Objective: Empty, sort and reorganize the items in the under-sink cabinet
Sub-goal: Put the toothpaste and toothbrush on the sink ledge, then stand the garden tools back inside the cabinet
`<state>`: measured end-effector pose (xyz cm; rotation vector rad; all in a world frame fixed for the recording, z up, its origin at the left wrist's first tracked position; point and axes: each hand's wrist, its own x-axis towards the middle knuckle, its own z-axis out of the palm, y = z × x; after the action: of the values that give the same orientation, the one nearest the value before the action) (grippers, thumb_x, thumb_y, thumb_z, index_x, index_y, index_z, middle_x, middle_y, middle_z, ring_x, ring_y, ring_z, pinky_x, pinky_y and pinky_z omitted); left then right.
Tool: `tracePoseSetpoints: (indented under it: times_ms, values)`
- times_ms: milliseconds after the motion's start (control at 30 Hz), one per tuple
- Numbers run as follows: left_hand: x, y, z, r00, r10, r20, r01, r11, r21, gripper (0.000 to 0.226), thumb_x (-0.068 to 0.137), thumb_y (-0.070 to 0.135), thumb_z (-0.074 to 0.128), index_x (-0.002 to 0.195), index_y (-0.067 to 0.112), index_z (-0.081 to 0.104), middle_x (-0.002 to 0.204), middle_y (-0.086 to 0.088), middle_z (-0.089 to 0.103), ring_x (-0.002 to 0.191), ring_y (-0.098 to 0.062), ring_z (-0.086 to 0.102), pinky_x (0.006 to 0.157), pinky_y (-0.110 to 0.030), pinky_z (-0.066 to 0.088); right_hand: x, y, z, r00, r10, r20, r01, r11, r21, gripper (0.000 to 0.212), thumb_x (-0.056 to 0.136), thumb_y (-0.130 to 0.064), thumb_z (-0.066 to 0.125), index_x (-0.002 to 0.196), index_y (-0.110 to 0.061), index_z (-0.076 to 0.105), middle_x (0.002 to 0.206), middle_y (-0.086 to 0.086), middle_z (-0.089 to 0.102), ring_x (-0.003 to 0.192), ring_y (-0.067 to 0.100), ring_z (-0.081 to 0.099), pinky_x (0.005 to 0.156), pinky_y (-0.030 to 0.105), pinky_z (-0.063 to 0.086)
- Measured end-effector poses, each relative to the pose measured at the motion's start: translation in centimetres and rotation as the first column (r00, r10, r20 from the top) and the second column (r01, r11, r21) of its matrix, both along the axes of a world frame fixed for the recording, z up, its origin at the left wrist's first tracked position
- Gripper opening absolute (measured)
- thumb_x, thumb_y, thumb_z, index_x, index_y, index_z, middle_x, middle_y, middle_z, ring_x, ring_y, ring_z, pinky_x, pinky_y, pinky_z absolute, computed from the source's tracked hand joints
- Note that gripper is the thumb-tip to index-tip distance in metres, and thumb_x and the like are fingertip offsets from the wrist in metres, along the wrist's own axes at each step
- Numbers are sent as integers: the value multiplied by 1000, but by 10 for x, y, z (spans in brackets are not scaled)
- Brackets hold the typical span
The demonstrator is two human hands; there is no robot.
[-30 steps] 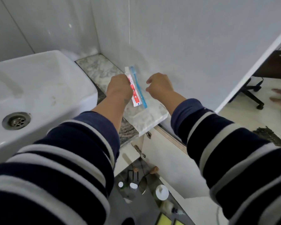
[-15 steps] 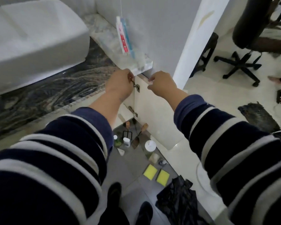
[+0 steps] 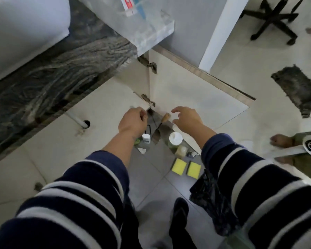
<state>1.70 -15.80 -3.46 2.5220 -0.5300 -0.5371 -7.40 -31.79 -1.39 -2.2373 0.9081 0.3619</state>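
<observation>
Both hands have dropped from the counter toward floor items: left hand (image 3: 132, 121) loosely curled, holding nothing visible; right hand (image 3: 186, 118) spread above the trowel (image 3: 160, 129), probably to lift it.

Navy sleeves (image 3: 90, 200) with white stripes, pushed above bare wrists; dark footwear (image 3: 180, 212).

Toothpaste (image 3: 127, 6) on the ledge (image 3: 151, 35) — upper part cut off by the top edge. Left hand (image 3: 132, 121): fingers curled under, whether they hold anything not readable. Trowel (image 3: 159, 131) blade partly behind the right forearm. Small bottle (image 3: 146, 138) label too blurred to read. Chair (image 3: 273, 17) — only its base shows.
</observation>
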Motion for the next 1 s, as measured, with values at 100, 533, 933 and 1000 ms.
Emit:
tracePoseSetpoints:
  times_ms: [100, 533, 933, 1000]
  values:
    - [18, 7, -38, 999, -23, -48, 24, 1000, 13, 24, 90, 13, 53, 111, 20, 60, 122, 0, 58, 112, -19, 54, 82, -23, 38, 5, 4, -38, 995, -100, -19, 100, 995, 5, 37, 94, -17, 51, 128, -31, 55, 125, 5, 58, 102, 21, 58, 74, 24, 41]
    - [87, -26, -271, 994, -19, -108, -6, 973, -232, 62, 78, 13, 76, 132, 14, 45, 131, -3, 51, 120, -18, 50, 91, -21, 36, 62, -21, -273, 968, -248, 17, 248, 968, 34, 46, 94, -25, 49, 138, -30, 35, 97, 6, 59, 77, 24, 56, 66, 31, 45]
    - [130, -48, -431, 1000, -8, -19, 0, 925, -380, 31, 87, 19, 66, 117, 15, 60, 114, -3, 66, 109, -18, 59, 96, -31, 45, 120, -37, -434, 800, -565, 200, 544, 825, 155, 51, 86, -44, 63, 122, -10, 53, 120, 12, 62, 113, 31, 57, 92, 36, 44]
    - [135, -48, -437, 1000, -14, -1, 13, 926, -376, 29, 87, 21, 65, 115, 16, 61, 112, -3, 68, 107, -18, 61, 95, -35, 48, 130, -35, -438, 789, -562, 247, 555, 825, 106, 46, 87, -44, 61, 118, -10, 55, 114, 12, 65, 107, 31, 60, 84, 32, 45]
